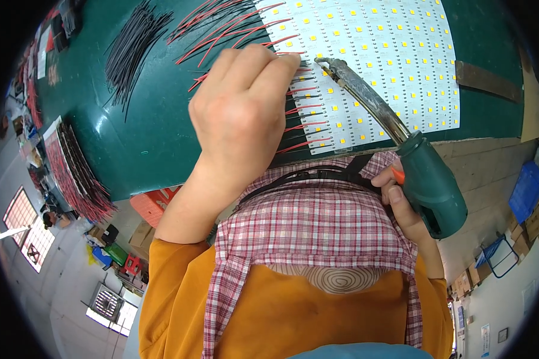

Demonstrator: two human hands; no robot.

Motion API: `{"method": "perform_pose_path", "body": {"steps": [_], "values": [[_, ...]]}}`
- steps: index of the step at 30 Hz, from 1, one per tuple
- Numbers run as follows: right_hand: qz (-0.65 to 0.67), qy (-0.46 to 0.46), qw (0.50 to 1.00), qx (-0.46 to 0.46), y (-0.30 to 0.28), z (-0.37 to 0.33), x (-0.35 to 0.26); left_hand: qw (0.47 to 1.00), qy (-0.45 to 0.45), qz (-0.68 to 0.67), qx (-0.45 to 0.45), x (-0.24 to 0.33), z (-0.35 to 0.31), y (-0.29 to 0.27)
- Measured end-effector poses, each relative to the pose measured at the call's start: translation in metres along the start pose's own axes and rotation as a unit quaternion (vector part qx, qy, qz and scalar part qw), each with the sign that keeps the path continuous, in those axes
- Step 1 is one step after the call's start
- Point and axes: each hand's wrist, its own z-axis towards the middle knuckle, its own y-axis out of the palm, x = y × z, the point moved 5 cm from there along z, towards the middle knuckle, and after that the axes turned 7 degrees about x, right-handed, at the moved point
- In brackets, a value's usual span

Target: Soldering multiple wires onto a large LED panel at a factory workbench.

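My right hand (407, 212) grips a green-handled soldering gun (434, 185) with an orange trigger. Its dark, worn tip rests over or just above the left edge of a white LED board sheet (365, 57) dotted with yellow chips. Close to that tip, my left hand (239, 110) is pinched shut at a thin wire (304, 62), whose held part is hidden by the fingers. Red and black wires (308, 122) line the sheet's left edge below the hand. Above it, more red and black wires (221, 24) fan out to the left.
A bundle of black wires (132, 51) lies on the green table (161, 137). Another red and black bundle (78, 170) hangs over its left edge. A brown strip (488, 81) sits right of the sheet. Below the table is a red stool (153, 203).
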Motion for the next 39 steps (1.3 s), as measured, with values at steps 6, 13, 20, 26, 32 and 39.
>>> {"method": "perform_pose_path", "body": {"steps": [6,13,20,26,32,39], "values": [[-0.077,-0.007,0.997,-0.026,0.002,0.001,-0.002,1.0,0.0,0.017,-0.023,0.004,-0.001,0.003],[-0.104,0.018,0.994,-0.037,0.002,0.001,-0.004,0.999,0.01,0.042,-0.019,0.007,-0.001,0.001],[-0.034,-0.004,0.999,0.011,0.0,0.0,-0.003,0.998,-0.019,0.028,-0.05,0.009,0.002,0.0],[-0.057,-0.009,0.998,0.01,0.001,0.0,-0.005,1.0,-0.012,-0.005,-0.013,-0.002,0.008,-0.006],[-0.092,0.003,0.996,-0.015,0.001,0.002,-0.004,0.999,-0.027,0.015,-0.037,0.004,0.005,-0.002],[-0.144,-0.054,0.988,-0.022,0.006,0.005,-0.006,1.0,0.004,0.023,0.004,0.003,0.002,0.001]]}}
